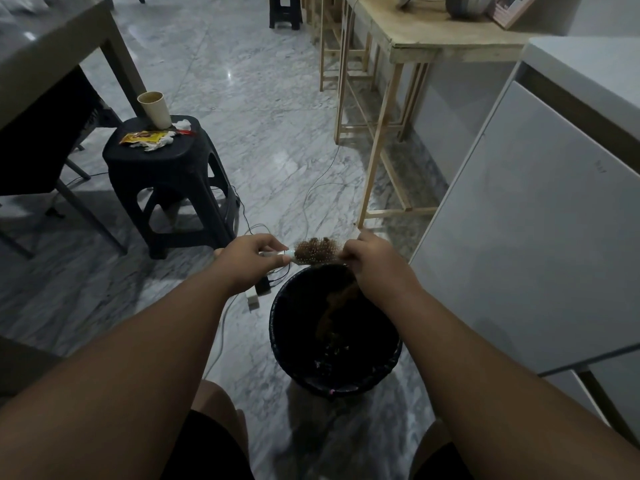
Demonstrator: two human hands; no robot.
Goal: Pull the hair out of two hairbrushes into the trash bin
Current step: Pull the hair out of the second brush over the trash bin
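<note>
A pale hairbrush full of brown hair is held level just above the far rim of a black trash bin on the floor. My left hand grips the brush's handle. My right hand pinches at the hair on the brush's right end. A brown clump of hair hangs down from under my right hand into the bin. Only this one brush is in view.
A black plastic stool with a paper cup and wrappers stands to the left. A power strip and cables lie on the marble floor beside the bin. A white cabinet stands right, with wooden tables behind it.
</note>
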